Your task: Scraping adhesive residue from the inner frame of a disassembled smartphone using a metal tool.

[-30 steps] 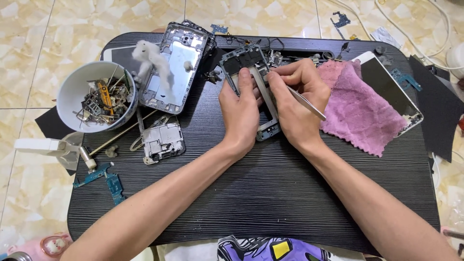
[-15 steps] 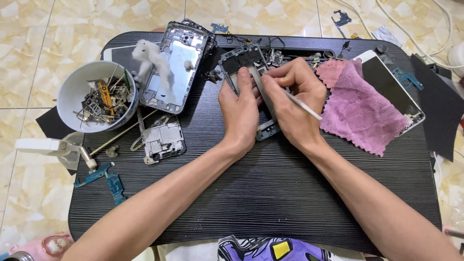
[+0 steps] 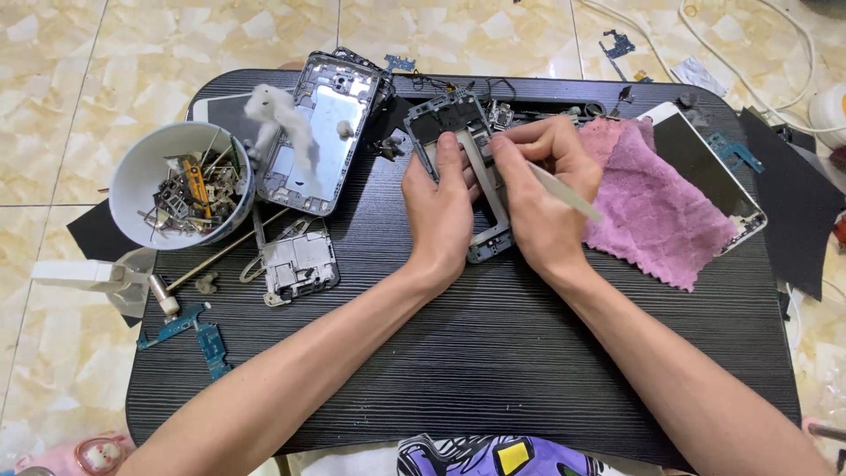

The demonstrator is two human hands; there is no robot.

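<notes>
Stripped phone frame (image 3: 480,189) flat on the black bench (image 3: 493,353), near the middle of the far edge, top end pointing away. Looks light, thin and stiff, yet likely fragile: open metal rails and small parts that could bend or snag. Probably best held by the long side rails, not the bare middle. Left hand (image 3: 438,207) pressed down on the frame's left rail, fingers flat, pinning rather than clenching. Right hand (image 3: 538,198) closed in a pencil-like grip on a slim pale tool (image 3: 564,194), tip hidden under the fingers at the frame's upper part. Pink cloth (image 3: 648,207) just right of that hand. White bowl (image 3: 181,185) of scrap near the left edge.
</notes>
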